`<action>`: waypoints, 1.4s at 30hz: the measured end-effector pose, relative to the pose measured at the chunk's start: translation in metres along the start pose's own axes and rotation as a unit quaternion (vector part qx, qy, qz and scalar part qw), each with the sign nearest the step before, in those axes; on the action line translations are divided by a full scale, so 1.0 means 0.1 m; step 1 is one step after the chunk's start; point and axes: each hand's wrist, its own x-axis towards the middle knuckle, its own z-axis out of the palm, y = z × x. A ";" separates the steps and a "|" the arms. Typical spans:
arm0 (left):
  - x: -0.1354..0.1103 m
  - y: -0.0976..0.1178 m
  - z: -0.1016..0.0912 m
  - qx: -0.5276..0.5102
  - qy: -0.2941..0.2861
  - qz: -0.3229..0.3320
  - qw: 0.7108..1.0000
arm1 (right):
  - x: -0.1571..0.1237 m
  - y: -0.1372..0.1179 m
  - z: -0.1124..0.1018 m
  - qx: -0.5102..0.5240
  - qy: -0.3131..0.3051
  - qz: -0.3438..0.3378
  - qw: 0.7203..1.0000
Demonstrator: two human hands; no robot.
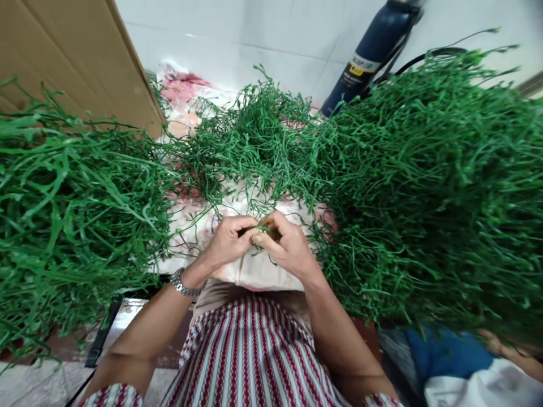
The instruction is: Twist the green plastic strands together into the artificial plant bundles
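My left hand (227,240) and my right hand (288,246) meet in front of my chest, fingers pinched together on a thin green plastic stem (265,227) between them. A metal watch (183,284) sits on my left wrist. Big heaps of the same green stems lie around the hands: one pile on the left (72,209), one at the back middle (258,135), and a large one on the right (432,186). The stems rest on a flowered cloth (254,271) under my hands.
A brown cardboard box (76,56) stands at the back left. A dark blue bottle (373,51) leans against the white tiled wall (263,39) at the back right. Blue and white cloth (449,356) lies at the lower right, beside another person's arm (509,350).
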 end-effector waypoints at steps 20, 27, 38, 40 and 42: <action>0.09 -0.03 -0.24 -0.200 -0.208 -0.082 0.954 | -0.03 0.07 0.13 0.363 -0.133 0.053 0.921; 0.06 -0.07 -0.28 -0.295 -0.175 -0.092 0.935 | -0.04 0.07 0.05 0.451 -0.040 0.004 0.892; 0.10 -0.03 -0.19 -0.241 -0.073 -0.178 0.951 | -0.07 0.04 0.05 0.039 0.122 -0.050 0.990; 0.10 -0.05 -0.18 -0.241 -0.049 -0.169 0.954 | -0.07 0.00 0.04 -0.018 0.123 -0.065 0.990; 0.10 -0.05 -0.16 -0.232 -0.024 -0.160 0.959 | -0.07 -0.03 0.04 -0.048 0.096 -0.070 0.992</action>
